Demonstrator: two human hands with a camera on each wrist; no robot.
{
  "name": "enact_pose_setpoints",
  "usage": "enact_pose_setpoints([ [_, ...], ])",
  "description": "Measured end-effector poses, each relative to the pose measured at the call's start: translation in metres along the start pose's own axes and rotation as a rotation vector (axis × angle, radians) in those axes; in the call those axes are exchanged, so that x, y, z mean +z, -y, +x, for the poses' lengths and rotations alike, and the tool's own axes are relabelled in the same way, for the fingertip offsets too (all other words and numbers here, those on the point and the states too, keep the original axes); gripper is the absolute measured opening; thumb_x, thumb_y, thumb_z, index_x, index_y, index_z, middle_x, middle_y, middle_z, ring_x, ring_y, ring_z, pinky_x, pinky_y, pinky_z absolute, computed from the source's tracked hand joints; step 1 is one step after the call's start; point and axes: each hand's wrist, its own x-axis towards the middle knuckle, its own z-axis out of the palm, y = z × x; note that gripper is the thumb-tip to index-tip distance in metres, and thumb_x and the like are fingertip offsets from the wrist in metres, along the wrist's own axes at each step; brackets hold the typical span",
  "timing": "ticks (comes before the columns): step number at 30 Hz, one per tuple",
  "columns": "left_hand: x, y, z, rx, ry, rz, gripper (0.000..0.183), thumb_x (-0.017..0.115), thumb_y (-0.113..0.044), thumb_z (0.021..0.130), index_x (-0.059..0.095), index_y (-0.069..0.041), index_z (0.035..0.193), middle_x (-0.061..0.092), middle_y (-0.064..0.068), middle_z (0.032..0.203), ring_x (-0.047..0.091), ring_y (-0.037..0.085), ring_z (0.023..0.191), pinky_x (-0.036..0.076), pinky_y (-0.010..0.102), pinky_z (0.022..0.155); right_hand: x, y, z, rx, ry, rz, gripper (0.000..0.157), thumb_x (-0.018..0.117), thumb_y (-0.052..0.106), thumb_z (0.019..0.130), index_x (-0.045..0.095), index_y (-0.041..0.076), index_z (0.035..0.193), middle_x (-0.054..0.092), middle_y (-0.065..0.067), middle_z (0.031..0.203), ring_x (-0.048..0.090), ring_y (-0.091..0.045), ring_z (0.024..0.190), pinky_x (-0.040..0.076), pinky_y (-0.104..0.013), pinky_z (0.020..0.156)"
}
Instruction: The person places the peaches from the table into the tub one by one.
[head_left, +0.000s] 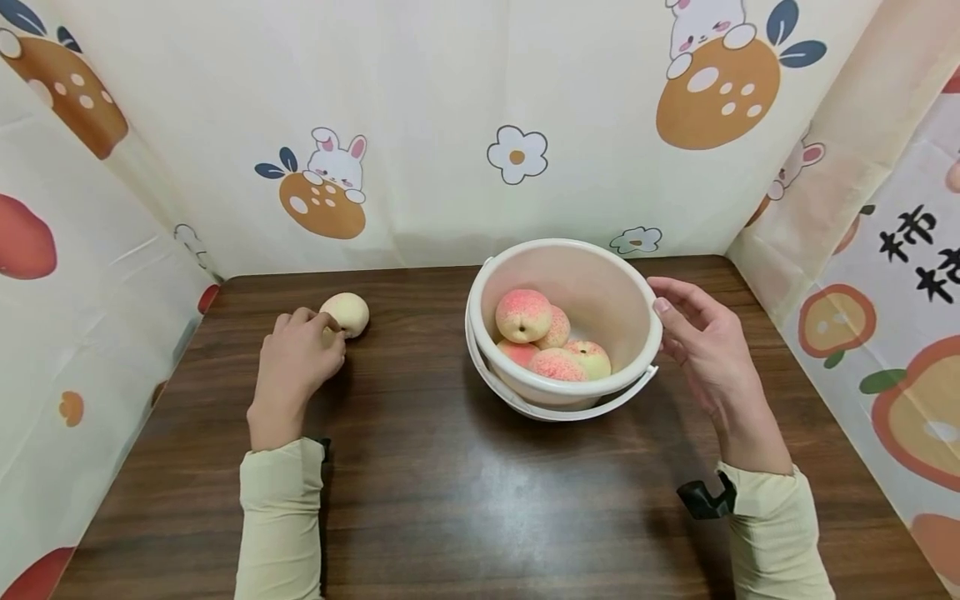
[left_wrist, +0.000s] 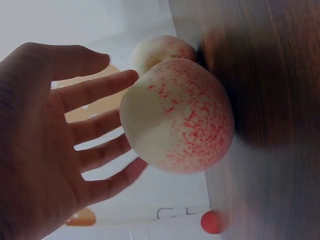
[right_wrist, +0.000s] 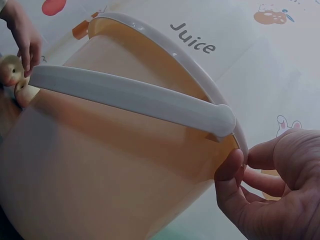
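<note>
A pale bucket stands on the table with several pink-and-cream peaches inside. My right hand pinches its rim at the right side, thumb and fingers on either side of the edge, as the right wrist view shows. At the far left, my left hand reaches over a red-speckled peach, its spread, nearly straight fingers at the peach's side. The hand hides most of that peach in the head view. Right behind it lies another, paler peach.
The bucket's white handle is folded down along its near side. A dark wood table carries everything. Patterned cloth walls in the table's back and both sides, close behind the bucket.
</note>
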Motion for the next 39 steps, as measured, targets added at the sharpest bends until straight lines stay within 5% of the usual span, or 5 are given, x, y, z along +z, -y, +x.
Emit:
enact_pose_setpoints([
  [25, 0.006, 0.012, 0.003, -0.077, 0.197, -0.068, 0.05, 0.057, -0.036, 0.102, 0.053, -0.002, 0.138, 0.043, 0.035, 0.136, 0.043, 0.056, 0.12, 0.048, 0.066, 0.083, 0.001, 0.0, 0.0, 0.013, -0.01, 0.003, 0.038, 0.067, 0.01, 0.1, 0.062, 0.002, 0.137, 0.065, -0.002, 0.118, 0.069, -0.008, 0.092, 0.06, -0.02, 0.067],
  [39, 0.005, 0.014, 0.004, -0.07, 0.323, -0.057, 0.065, 0.054, -0.045, 0.102, 0.048, 0.005, 0.142, 0.05, 0.036, 0.13, 0.056, 0.05, 0.107, 0.048, 0.061, 0.089, 0.0, 0.0, 0.0, 0.009, -0.006, -0.007, 0.035, 0.067, 0.01, 0.101, 0.063, 0.004, 0.135, 0.065, -0.002, 0.119, 0.069, -0.008, 0.093, 0.06, -0.021, 0.068],
])
